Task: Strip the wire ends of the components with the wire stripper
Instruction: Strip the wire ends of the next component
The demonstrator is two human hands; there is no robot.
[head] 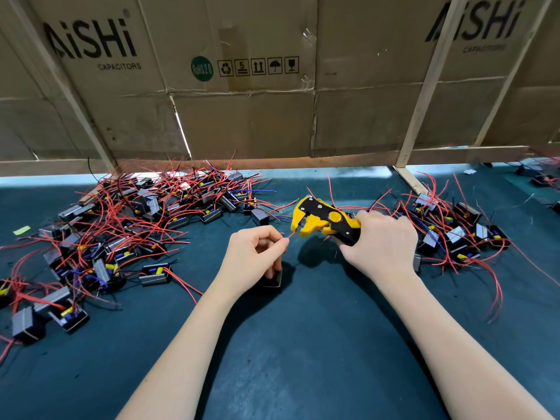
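Cardboard wall [242,116] printed "AiSHi CAPACITORS"

Ahead of me a wall of flattened cardboard boxes [242,86] printed "AiSHi CAPACITORS" stands behind pale wooden slats [424,95]. A small yellow-green scrap [21,230] lies on my dark teal surface [303,344].

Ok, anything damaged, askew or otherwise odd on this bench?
Only the cardboard backdrop: it is torn along a seam left of centre, with light showing through the slit. The component piles are tangled. The left hand pinches a red wire toward the wire stripper, gripped by the right hand.
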